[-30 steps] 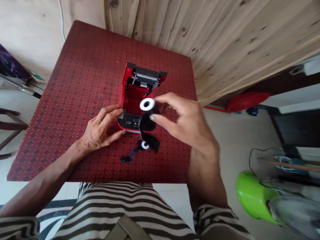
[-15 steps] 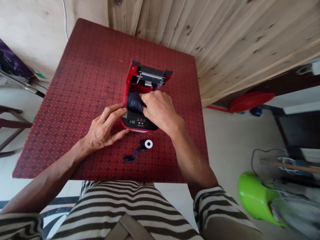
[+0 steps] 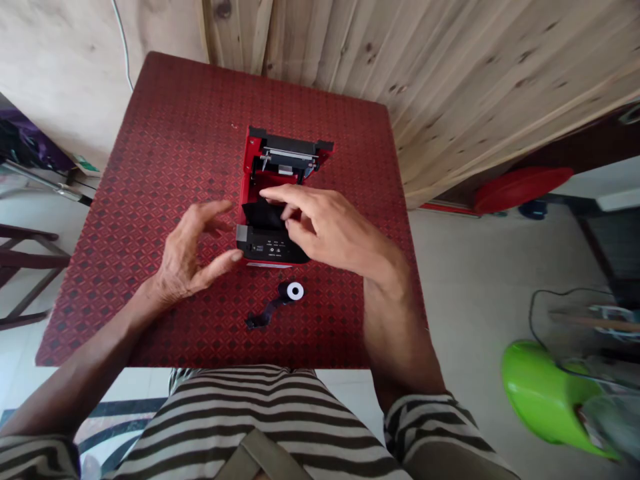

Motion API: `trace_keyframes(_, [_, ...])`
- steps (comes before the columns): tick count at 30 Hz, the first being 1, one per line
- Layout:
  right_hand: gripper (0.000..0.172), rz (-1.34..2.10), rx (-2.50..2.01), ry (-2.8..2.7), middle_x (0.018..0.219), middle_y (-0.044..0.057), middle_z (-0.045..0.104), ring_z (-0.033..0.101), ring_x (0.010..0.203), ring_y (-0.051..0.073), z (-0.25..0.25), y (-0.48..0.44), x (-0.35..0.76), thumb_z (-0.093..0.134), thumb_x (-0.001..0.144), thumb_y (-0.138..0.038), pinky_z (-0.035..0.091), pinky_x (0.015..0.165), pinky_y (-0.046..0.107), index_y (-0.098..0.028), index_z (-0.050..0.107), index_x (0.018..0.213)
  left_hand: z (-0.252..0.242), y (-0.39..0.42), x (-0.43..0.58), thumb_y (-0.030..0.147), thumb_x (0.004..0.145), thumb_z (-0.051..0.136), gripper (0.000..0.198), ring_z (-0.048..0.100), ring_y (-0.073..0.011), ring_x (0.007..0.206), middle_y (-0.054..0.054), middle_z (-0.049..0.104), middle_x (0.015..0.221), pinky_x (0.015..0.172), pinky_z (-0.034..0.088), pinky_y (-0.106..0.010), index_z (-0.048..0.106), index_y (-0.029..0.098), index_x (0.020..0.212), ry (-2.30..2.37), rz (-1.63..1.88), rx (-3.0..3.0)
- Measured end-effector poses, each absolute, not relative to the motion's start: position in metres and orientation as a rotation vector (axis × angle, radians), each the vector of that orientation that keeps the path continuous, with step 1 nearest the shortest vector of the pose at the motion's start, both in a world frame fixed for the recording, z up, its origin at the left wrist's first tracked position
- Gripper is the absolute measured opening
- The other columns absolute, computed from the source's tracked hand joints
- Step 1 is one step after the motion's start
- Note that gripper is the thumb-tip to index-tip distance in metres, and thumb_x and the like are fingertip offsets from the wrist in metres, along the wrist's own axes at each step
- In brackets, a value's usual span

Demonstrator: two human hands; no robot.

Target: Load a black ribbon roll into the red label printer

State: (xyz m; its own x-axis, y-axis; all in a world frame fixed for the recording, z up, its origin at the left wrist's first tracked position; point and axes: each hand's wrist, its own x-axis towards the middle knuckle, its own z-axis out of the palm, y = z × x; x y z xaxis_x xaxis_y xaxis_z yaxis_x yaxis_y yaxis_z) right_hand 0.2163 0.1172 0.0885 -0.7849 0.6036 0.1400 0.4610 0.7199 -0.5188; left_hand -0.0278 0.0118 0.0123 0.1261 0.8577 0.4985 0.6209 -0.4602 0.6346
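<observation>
A small red and black label printer stands on the table with its lid raised. Black film lies across the opening in its body. My right hand is over the right side of that opening, index finger stretched out and the others partly bent; its fingertips are close to the film, and whether they touch it I cannot tell. At the printer's left side my left hand is open, thumb and fingers apart, holding nothing. Nearer to me lies a ribbon roll with a white end and a black tail trailing left.
A red patterned cloth covers the table, which meets a wooden plank wall at the back. To the right on the floor is a green bucket. A dark wooden stool stands at the left.
My left hand has let go of the printer's left edge and moved left. My right hand has loosened from the black film, its index finger now extended. The film's left end looks flatter and darker.
</observation>
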Motion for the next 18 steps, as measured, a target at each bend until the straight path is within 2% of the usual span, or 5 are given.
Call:
trace_keyframes(3, [0.061,0.803,-0.78,-2.519,0.13,0.007,0.074,0.072,0.102,0.021,0.089,0.107,0.222,0.065,0.087,-0.008,0.061,0.094,0.038,-0.019,0.058,0.147,0.037,0.033,-0.036,0.052,0.1,0.069,0.061,0.075,-0.0212,0.106,-0.011,0.065,0.14,0.088,0.067,-0.04,0.048,0.025,0.151,1.456,1.35,2.075])
trace_keyframes(6, [0.034,0.775,-0.826,-2.406,0.118,0.006,0.074,0.07,0.102,0.022,0.082,0.098,0.218,0.067,0.095,-0.015,0.06,0.094,0.04,-0.022,0.067,0.128,0.063,0.066,-0.04,0.059,0.099,0.069,0.063,0.072,-0.0212,0.117,-0.008,0.058,0.146,0.093,0.065,-0.039,0.048,0.031,0.15,1.508,1.389,2.177])
trace_keyframes(9, [0.011,0.647,-0.869,-2.329,0.106,0.005,0.071,0.069,0.101,0.022,0.073,0.089,0.216,0.064,0.099,-0.015,0.059,0.093,0.041,-0.023,0.07,0.101,0.078,0.101,-0.037,0.066,0.102,0.06,0.069,0.066,-0.0183,0.124,-0.008,0.054,0.148,0.098,0.063,-0.035,0.042,0.025,0.154,1.471,1.303,2.402])
trace_keyframes(14, [0.014,0.368,-0.872,-2.292,0.1,0.006,0.07,0.067,0.099,0.022,0.06,0.071,0.224,0.063,0.103,-0.015,0.059,0.091,0.04,-0.023,0.072,0.096,0.076,0.128,-0.021,0.072,0.107,0.04,0.077,0.06,-0.0252,0.137,-0.012,0.064,0.144,0.12,0.05,-0.046,0.044,0.01,0.154,1.483,1.017,2.44])
trace_keyframes(18, [0.016,0.288,-0.892,-2.268,0.099,0.006,0.072,0.066,0.094,0.022,0.055,0.059,0.23,0.061,0.104,-0.016,0.06,0.088,0.041,-0.024,0.074,0.101,0.071,0.105,-0.017,0.072,0.104,0.047,0.072,0.068,-0.0277,0.123,-0.011,0.071,0.128,0.113,0.056,-0.05,0.053,0.018,0.151,1.395,1.013,2.395])
